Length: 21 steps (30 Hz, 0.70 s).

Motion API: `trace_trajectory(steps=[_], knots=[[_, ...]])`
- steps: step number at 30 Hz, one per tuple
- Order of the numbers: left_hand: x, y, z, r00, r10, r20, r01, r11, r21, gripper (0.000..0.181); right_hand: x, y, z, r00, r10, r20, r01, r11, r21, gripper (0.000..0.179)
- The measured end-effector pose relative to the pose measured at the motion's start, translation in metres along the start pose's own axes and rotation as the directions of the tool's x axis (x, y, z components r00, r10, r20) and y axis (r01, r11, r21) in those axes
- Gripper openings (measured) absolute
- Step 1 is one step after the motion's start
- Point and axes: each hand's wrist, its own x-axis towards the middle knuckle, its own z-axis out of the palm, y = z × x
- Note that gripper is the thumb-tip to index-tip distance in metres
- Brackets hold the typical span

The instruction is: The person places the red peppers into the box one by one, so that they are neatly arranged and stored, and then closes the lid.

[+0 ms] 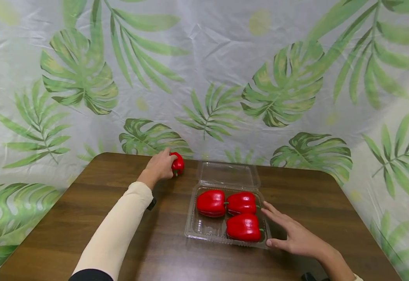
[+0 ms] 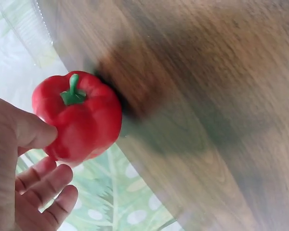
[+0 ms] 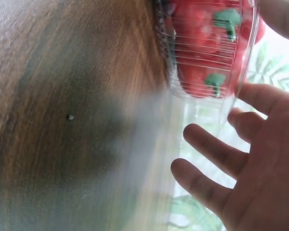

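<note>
My left hand (image 1: 159, 167) grips a red bell pepper (image 1: 178, 164) near the far edge of the table, left of the container. In the left wrist view the thumb presses the side of this pepper (image 2: 89, 127), its green stem facing the camera, while three fingertips show below it. A clear plastic container (image 1: 204, 228) holds three more red peppers: one at back left (image 1: 211, 203), one at back right (image 1: 241, 203) and one at front right (image 1: 243, 227). At the container's right side, my right hand (image 1: 297, 236) has its fingers spread, with thumb and fingertips right at the rim.
The container's clear lid (image 1: 229, 174) is folded back flat towards the far table edge. The front left part of the container shows its bare ribbed floor. Behind the brown wooden table (image 1: 120, 187) hangs a leaf-printed sheet (image 1: 218, 58).
</note>
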Motion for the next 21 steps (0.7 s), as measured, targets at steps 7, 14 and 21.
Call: trace_trajectory(steps=[7, 14, 21], knots=[[-0.006, -0.005, 0.008, 0.995, 0.016, -0.101, -0.011, 0.999, 0.052, 0.039, -0.001, 0.001, 0.002, 1.000, 0.006, -0.008, -0.006, 1.000, 0.019, 0.077], [-0.016, -0.012, 0.014, 0.993, -0.081, -0.084, 0.074, 0.994, -0.074, 0.049, 0.000, 0.001, 0.001, 1.000, -0.003, 0.006, 0.002, 1.000, 0.027, 0.077], [-0.022, -0.017, 0.009, 0.999, -0.040, 0.009, 0.041, 0.995, -0.087, 0.058, -0.001, 0.003, 0.001, 1.000, 0.002, 0.004, -0.003, 0.999, 0.037, 0.077]])
